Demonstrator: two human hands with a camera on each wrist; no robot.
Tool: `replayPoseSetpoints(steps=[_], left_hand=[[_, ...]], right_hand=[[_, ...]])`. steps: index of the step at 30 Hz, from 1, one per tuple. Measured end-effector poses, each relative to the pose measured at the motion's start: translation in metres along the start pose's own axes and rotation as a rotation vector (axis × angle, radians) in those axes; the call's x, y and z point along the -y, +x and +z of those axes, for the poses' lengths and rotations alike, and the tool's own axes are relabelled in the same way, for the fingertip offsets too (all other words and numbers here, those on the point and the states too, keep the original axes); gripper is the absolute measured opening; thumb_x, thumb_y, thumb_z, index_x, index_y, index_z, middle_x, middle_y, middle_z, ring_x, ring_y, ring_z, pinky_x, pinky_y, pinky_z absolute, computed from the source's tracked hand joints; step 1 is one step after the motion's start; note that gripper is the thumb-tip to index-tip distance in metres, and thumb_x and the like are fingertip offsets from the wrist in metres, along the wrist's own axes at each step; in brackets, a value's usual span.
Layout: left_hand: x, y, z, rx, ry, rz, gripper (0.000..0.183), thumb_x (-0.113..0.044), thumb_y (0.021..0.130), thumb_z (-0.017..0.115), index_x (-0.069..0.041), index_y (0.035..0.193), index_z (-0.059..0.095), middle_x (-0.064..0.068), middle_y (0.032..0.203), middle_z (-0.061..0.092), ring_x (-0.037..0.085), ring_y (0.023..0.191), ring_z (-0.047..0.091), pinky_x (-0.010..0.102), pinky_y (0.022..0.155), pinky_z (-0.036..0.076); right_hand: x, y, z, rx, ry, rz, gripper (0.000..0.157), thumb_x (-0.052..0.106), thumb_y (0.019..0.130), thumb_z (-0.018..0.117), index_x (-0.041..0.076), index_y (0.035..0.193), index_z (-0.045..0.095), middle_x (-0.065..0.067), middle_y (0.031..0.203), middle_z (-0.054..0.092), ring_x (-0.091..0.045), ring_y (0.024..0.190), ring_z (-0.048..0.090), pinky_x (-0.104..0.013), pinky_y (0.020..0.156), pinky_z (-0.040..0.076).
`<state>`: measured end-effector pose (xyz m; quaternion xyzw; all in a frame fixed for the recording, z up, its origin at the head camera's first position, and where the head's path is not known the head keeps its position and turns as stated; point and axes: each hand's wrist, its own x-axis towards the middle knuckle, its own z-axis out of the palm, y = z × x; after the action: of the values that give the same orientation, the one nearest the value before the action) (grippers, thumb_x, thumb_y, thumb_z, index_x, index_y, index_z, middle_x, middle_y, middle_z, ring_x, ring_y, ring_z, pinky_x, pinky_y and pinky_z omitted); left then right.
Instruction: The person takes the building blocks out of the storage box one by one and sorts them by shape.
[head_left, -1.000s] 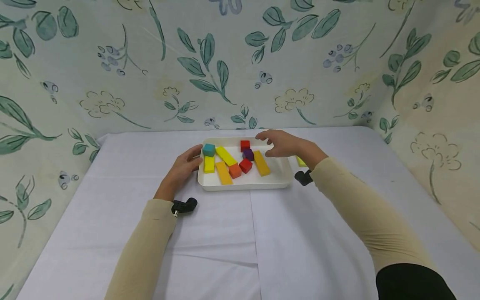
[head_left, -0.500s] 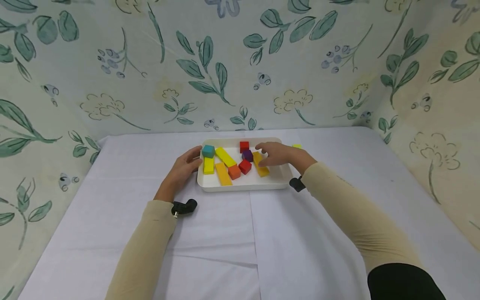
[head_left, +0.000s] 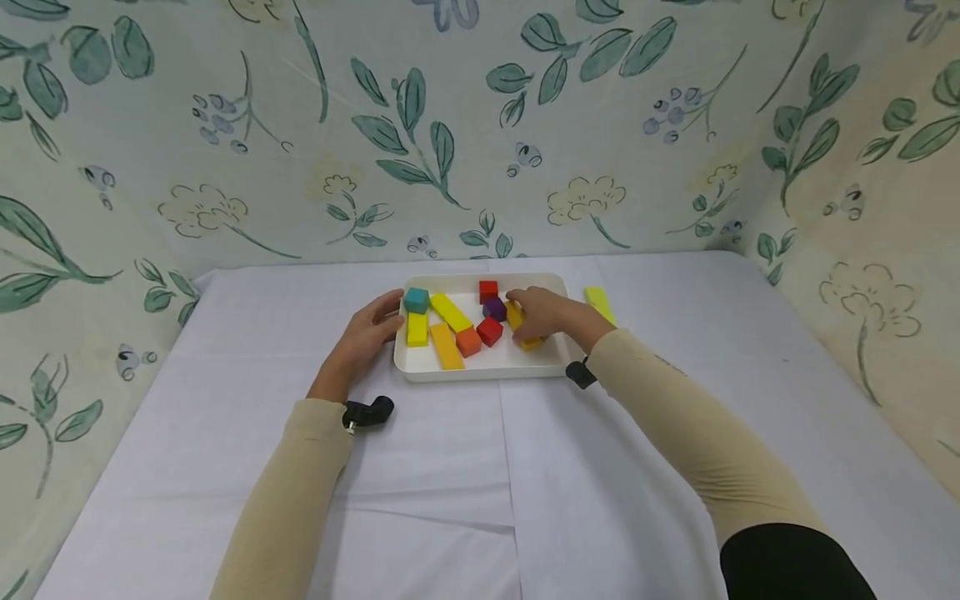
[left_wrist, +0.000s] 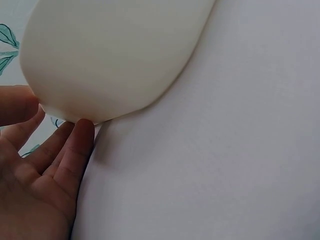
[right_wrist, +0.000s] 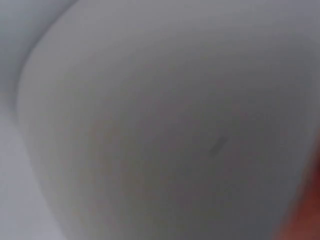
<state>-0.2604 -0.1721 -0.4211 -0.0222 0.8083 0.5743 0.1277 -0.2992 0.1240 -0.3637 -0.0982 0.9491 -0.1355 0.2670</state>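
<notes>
A white tray (head_left: 491, 373) holds several coloured blocks. My left hand (head_left: 360, 337) is at the tray's left end, thumb and fingertips touching its outer wall; in the left wrist view the fingers (left_wrist: 75, 155) are fairly straight against the pale tray (left_wrist: 120, 55). My right hand (head_left: 551, 312) reaches over the tray's right half, thumb and fingers around an orange-yellow rectangular block (head_left: 513, 315), partly hidden by the hand. Close beside it are a purple block (head_left: 494, 309), a red cube (head_left: 490, 332) and another red cube (head_left: 488, 290). The right wrist view is blurred.
In the tray's left half lie a teal block (head_left: 416, 300), two yellow blocks (head_left: 452, 313), an orange-yellow block (head_left: 447, 347) and an orange cube (head_left: 468, 342). Outside the tray, a yellow-green block (head_left: 599, 303) rests on the white cloth behind the right wrist.
My right hand has moved left and down from above the tray's right side to the orange-yellow block, its fingers closing around it. The left hand has stayed at the tray's left end.
</notes>
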Motion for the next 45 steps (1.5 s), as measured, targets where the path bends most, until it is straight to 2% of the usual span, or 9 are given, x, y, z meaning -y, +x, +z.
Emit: replayPoseSetpoints(steps=[10,15,20,25,30,36,41,45], left_hand=[[0.0,-0.001,0.001,-0.007,-0.002,-0.003,0.058,-0.03,0.102,0.049,-0.033,0.156,0.028,0.0,0.164,0.029,0.025,0.148,0.036,0.046,0.124,0.029],[-0.001,-0.002,0.0,-0.011,0.0,-0.002,0.058,-0.029,0.102,0.049,-0.033,0.156,0.029,0.0,0.164,0.029,0.025,0.148,0.037,0.046,0.124,0.029],[-0.002,-0.002,-0.001,-0.015,-0.012,-0.003,0.058,-0.028,0.102,0.049,-0.033,0.156,0.029,0.0,0.164,0.03,0.025,0.147,0.037,0.046,0.124,0.03],[-0.001,-0.002,0.0,-0.013,-0.009,-0.018,0.058,-0.029,0.102,0.049,-0.034,0.156,0.029,-0.001,0.164,0.03,0.024,0.147,0.038,0.046,0.124,0.03],[-0.002,-0.002,0.001,-0.01,-0.007,-0.009,0.057,-0.03,0.102,0.049,-0.034,0.156,0.029,-0.001,0.164,0.03,0.025,0.147,0.038,0.046,0.124,0.03],[-0.004,-0.003,0.002,-0.004,-0.02,0.002,0.057,-0.028,0.102,0.05,-0.033,0.156,0.029,0.0,0.164,0.03,0.025,0.148,0.037,0.046,0.124,0.03],[-0.003,-0.004,0.001,0.003,-0.02,-0.002,0.058,-0.027,0.103,0.049,-0.031,0.156,0.028,0.0,0.165,0.028,0.025,0.149,0.034,0.046,0.124,0.03],[-0.003,-0.003,0.0,0.014,-0.009,-0.001,0.058,-0.029,0.103,0.049,-0.032,0.157,0.027,0.0,0.165,0.027,0.025,0.149,0.034,0.046,0.124,0.029]], right_hand=[[-0.004,0.0,-0.003,-0.013,0.019,-0.001,0.082,0.018,0.084,0.074,0.019,0.154,0.033,-0.011,0.145,0.048,-0.024,0.107,0.055,-0.029,0.093,0.055],[-0.009,-0.006,-0.01,-0.046,0.041,-0.025,0.08,0.013,0.085,0.071,0.021,0.154,0.031,-0.013,0.144,0.048,-0.027,0.111,0.053,-0.036,0.099,0.055],[-0.014,-0.007,-0.019,-0.079,0.09,-0.061,0.079,0.012,0.087,0.067,0.025,0.155,0.029,-0.017,0.146,0.046,-0.031,0.117,0.052,-0.042,0.102,0.054],[-0.022,-0.016,-0.03,-0.093,0.202,-0.084,0.078,0.011,0.087,0.067,0.023,0.154,0.027,-0.017,0.149,0.042,-0.032,0.122,0.052,-0.044,0.101,0.055],[-0.039,-0.034,-0.046,-0.167,0.281,-0.134,0.08,0.01,0.087,0.067,0.022,0.155,0.025,-0.019,0.146,0.044,-0.037,0.124,0.053,-0.048,0.098,0.056],[-0.068,-0.051,-0.064,-0.227,0.283,-0.101,0.079,0.012,0.089,0.066,0.021,0.156,0.024,-0.021,0.146,0.043,-0.039,0.123,0.052,-0.051,0.099,0.055],[-0.086,-0.053,-0.071,-0.229,0.301,-0.071,0.079,0.012,0.089,0.065,0.018,0.156,0.023,-0.023,0.144,0.042,-0.039,0.119,0.054,-0.049,0.097,0.056],[-0.104,-0.048,-0.071,-0.221,0.308,-0.017,0.079,0.011,0.09,0.065,0.017,0.156,0.023,-0.026,0.145,0.04,-0.04,0.118,0.052,-0.049,0.098,0.055]])
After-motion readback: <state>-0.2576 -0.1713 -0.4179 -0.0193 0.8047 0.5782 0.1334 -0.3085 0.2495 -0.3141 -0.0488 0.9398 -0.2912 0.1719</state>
